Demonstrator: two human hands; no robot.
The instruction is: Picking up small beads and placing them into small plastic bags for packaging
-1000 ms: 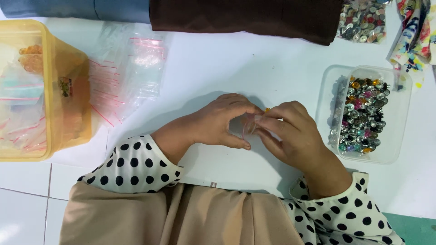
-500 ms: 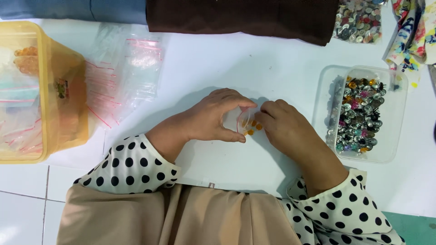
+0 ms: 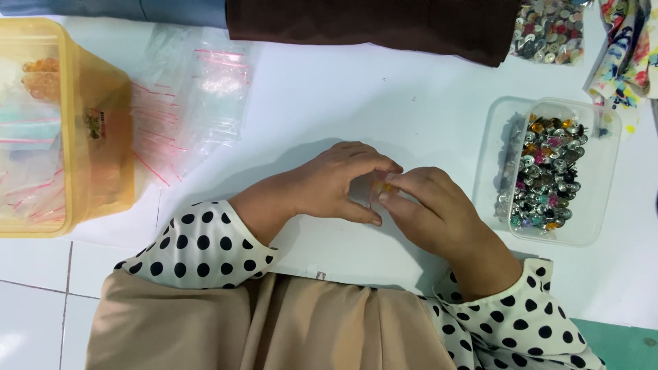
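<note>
My left hand (image 3: 336,185) and my right hand (image 3: 432,209) meet over the white table (image 3: 384,103), fingertips pinched together on a small clear plastic bag (image 3: 379,188) with orange beads inside. Both hands grip the bag's top edge; most of the bag is hidden between my fingers. To the right of my right hand stands a clear plastic tub (image 3: 603,178) filled with several small colourful metal buttons (image 3: 545,181).
A yellow plastic box (image 3: 96,130) holding packed bags stands at the left edge. A loose heap of empty clear zip bags (image 3: 199,103) lies beside it. Dark brown cloth (image 3: 384,24) runs along the far edge, with another button pile (image 3: 548,31) and patterned fabric (image 3: 627,55) at top right.
My hands have stayed together on the small bag and shifted slightly; the fingers have closed more tightly over it, so less of the orange beads shows.
</note>
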